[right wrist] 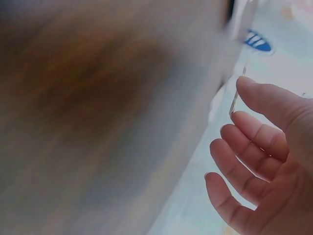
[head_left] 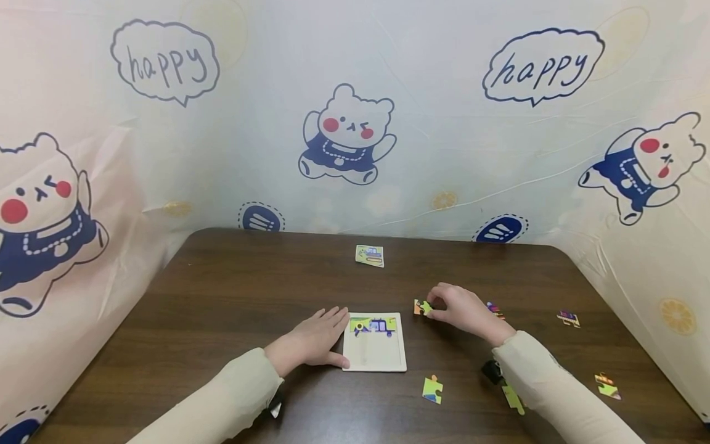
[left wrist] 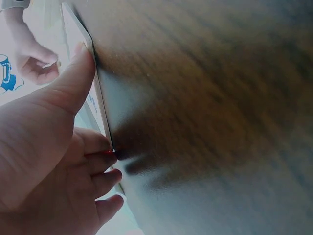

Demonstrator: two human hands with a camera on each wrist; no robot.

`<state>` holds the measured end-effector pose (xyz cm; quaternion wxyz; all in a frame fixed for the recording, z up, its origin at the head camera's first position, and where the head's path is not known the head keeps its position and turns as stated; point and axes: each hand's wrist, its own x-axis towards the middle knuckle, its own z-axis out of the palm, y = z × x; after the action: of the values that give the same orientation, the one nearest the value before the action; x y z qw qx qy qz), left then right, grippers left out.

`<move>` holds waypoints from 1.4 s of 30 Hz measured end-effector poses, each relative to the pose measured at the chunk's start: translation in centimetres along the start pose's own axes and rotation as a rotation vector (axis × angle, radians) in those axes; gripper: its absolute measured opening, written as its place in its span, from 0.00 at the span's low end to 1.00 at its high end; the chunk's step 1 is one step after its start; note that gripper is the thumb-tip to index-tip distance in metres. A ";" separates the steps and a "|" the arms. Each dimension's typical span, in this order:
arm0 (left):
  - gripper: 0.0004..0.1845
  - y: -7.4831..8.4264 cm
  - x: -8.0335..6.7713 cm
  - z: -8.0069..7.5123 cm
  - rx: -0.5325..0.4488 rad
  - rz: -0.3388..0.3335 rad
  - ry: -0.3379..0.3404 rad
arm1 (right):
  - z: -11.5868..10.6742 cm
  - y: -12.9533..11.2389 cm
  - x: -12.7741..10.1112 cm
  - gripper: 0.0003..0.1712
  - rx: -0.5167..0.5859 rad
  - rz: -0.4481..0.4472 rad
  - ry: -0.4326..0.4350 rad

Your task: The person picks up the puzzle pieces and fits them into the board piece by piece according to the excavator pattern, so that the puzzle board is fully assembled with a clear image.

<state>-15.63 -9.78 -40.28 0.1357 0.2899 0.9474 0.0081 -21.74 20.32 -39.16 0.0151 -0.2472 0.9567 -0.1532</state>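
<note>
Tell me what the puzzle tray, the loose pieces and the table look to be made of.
Puzzle tray: probably thick card or thin wood, matte white, with a raised rim. Puzzle piece pinched by the right hand: likely printed cardboard, flat and thin. Table: wood or wood-look laminate, dark brown, visible grain, slight sheen.

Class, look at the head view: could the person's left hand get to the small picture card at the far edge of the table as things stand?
Probably yes. The left hand rests flat against the puzzle tray holding nothing, and only bare table lies between it and the picture card.
</note>
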 end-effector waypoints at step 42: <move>0.48 -0.2 0.0 0.0 0.027 0.030 0.030 | 5.1 -10.1 1.7 0.12 -0.065 -0.367 -0.021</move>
<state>-15.75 -9.95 -40.28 0.1175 0.3055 0.9449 0.0017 -17.96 9.63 -40.88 -0.0111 -0.4197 0.8997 -0.1196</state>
